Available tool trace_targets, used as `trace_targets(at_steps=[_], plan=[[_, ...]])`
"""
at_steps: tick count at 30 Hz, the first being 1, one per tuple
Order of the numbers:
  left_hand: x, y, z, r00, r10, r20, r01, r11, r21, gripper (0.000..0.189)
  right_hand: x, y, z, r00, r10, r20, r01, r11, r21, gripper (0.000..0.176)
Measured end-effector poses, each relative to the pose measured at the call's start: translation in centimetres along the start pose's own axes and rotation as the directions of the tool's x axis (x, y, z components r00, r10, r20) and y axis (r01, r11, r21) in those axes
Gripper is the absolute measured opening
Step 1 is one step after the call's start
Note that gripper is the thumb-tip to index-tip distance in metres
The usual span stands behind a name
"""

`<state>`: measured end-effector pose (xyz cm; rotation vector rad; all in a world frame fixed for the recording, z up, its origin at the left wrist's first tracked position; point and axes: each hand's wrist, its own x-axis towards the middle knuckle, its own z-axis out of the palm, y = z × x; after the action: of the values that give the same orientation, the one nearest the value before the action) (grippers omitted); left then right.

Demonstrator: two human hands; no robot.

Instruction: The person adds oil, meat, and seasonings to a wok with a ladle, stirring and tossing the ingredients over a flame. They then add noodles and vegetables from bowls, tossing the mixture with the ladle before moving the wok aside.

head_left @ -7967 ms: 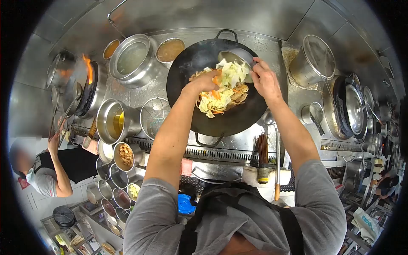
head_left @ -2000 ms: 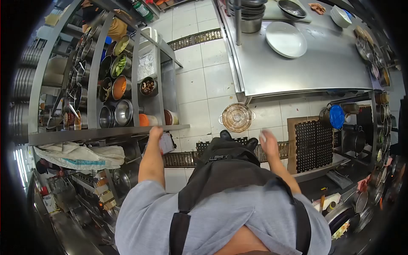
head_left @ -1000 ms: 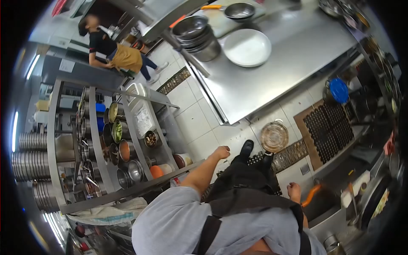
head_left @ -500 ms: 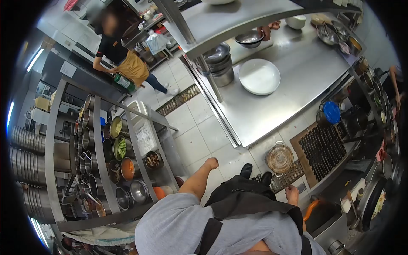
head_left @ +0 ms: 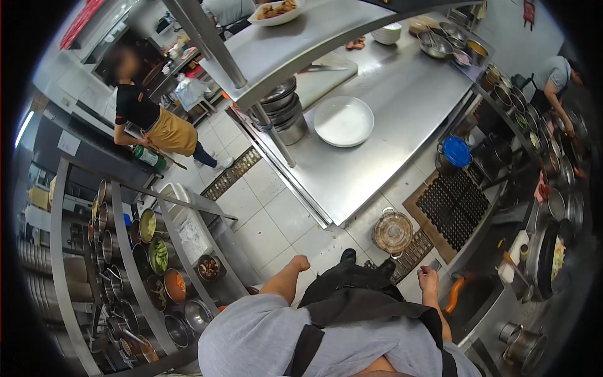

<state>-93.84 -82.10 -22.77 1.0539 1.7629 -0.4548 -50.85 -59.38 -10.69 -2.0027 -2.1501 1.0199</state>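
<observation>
My left hand [head_left: 300, 262] hangs over the tiled floor in front of my body, its fingers curled in; whether it holds anything does not show. On the right side, my right hand [head_left: 428, 278] has its fingers bent and partly apart, with nothing visible in it. It is near the orange curved object [head_left: 453, 295] and the floor drain. A round, stained metal lid or pan [head_left: 392, 232] with two handles lies on the floor ahead. Beyond it, a large white plate [head_left: 343, 122] rests on the steel counter [head_left: 377, 163].
A rack [head_left: 164, 264] of metal food bowls stands at the left. One person [head_left: 141, 119] stands at the upper left with a green container; another person [head_left: 553, 85] works at the upper right. A black wok [head_left: 545, 267] and a blue lid [head_left: 456, 151] are at the right.
The view has shifted, so the counter and rack appear further left. A dish of food has come into view on the upper shelf, and the hand by the metal bowl is gone.
</observation>
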Motion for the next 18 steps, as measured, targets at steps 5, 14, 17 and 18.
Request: trace_targets(at_steps=[5,14,17,18], plan=[[2.5,5.1,-4.2,0.99,0.142,-0.019,-0.142,0.989,-0.032,0.033,-5.3,5.3,0.8,0.981,0.187,0.047,-0.187,0.982,-0.002,0.031],[7.8,11.2,-1.8,0.922,0.384,-0.042,-0.357,0.89,0.282,0.037,-14.7,14.7,0.1,0.962,0.265,-0.072,-0.261,0.963,0.064,0.028],[2.1,17.7,-1.1,0.999,0.034,-0.034,-0.037,0.995,-0.097,0.035,-17.0,16.4,-0.3,0.932,0.351,-0.087,-0.318,0.91,0.265,0.027],[2.9,18.6,-0.1,0.999,0.036,-0.015,-0.037,0.996,-0.075,0.035,-18.0,18.0,0.6,0.923,0.376,-0.079,-0.343,0.899,0.274,0.027]])
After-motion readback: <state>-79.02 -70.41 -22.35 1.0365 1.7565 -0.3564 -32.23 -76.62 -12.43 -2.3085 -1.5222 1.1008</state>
